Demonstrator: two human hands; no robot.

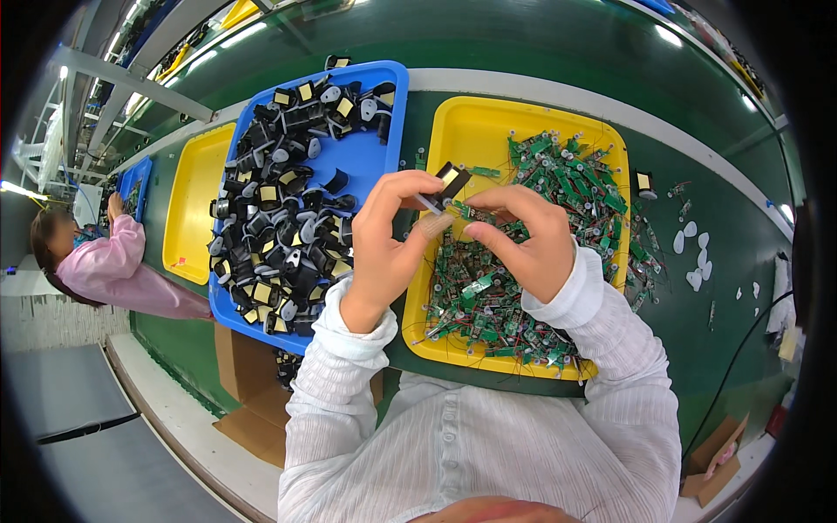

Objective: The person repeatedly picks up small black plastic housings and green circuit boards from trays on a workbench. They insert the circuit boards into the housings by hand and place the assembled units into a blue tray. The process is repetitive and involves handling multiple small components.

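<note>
Above the yellow tray (453,131), the left hand (388,235) pinches a small black part (452,179) while the right hand (523,240) pinches a green circuit board (468,212) against it (close for alignment, seemingly).

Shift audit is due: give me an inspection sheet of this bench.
Surface: green bench, white edge strip.
Job's things: left hand pinches a small black part with a yellow face; right hand holds a small green circuit board against it.
Clutter: yellow tray of green boards; blue tray of black parts; white pieces loose.
Grippers: both hands closed on parts.
Cables: black cable at right.
Surroundings: person in pink at left; cardboard boxes below.
</note>
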